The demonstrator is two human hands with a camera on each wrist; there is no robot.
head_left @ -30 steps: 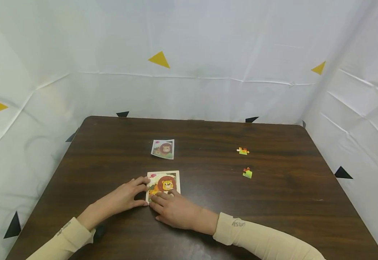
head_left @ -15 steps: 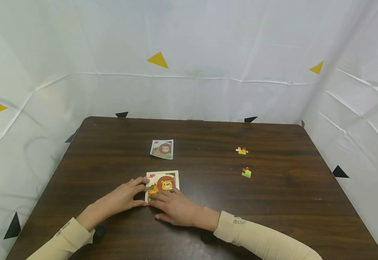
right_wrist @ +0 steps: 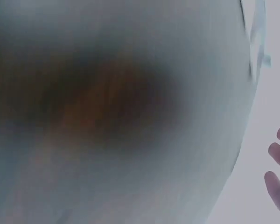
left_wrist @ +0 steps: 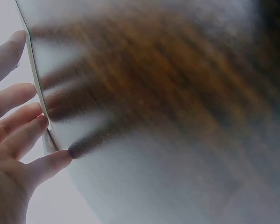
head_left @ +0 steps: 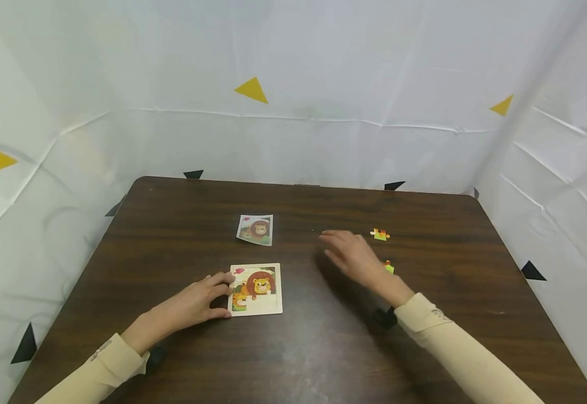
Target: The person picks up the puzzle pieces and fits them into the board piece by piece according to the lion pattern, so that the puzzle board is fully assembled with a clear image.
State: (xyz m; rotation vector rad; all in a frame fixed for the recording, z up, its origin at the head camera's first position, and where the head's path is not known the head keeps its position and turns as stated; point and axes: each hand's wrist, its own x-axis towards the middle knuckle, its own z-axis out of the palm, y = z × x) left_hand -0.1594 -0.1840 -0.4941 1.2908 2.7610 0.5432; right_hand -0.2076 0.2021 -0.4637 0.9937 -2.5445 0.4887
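A square jigsaw puzzle board (head_left: 265, 306) with a pale frame and a lion picture lies on the dark table. Its lower right part shows bare pale board. Along its left edge my left hand (head_left: 195, 300) rests, fingers spread and fingertips touching the rim; the left wrist view shows this hand (left_wrist: 18, 154) at the board's edge. My right hand (head_left: 356, 261) is over the table right of the board, fingers extended, holding nothing visible. Close by are a red and yellow-green puzzle piece (head_left: 380, 234) and a second puzzle piece (head_left: 389, 267), partly covered by that hand.
A small printed lion picture card (head_left: 256, 231) lies behind the board, one corner slightly curled. The brown wood-grain table (head_left: 293, 359) meets white sheet walls (head_left: 313, 146) at the back and sides.
My right hand has left the board, moving right and away toward the loose pieces, uncovering the board's lower right part. My left hand stays at the left edge.
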